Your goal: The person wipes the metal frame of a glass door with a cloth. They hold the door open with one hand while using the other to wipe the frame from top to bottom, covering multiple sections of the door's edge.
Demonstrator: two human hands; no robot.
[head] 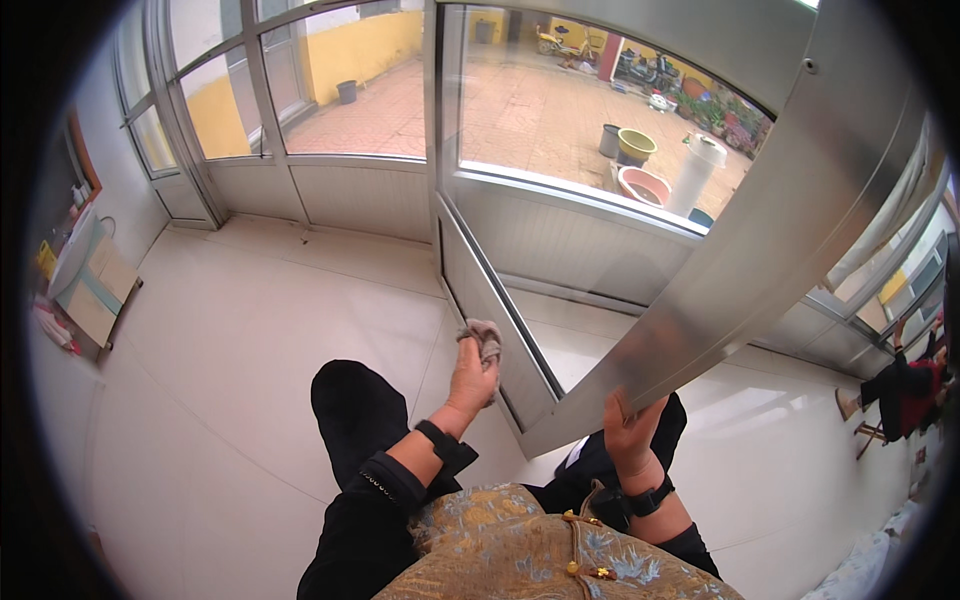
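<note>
A crumpled greyish-brown cloth (485, 337) is in my left hand (469, 384), held against or very close to the lower panel of a glazed metal door (697, 322). The door stands ajar, its broad free edge slanting up to the right in front of me. My right hand (634, 442) grips that edge near the bottom, thumb on the near side; some of its fingers are hidden behind the door. Above the lower panel (487, 307) is a large glass pane (517, 112).
At the left stands a washbasin cabinet (101, 277). A seated person (900, 390) is at the far right. Glazed panels (360, 187) run beside the door. Through the glass, a paved courtyard shows a white cylinder (696, 176), a pink basin (645, 184) and buckets (610, 139).
</note>
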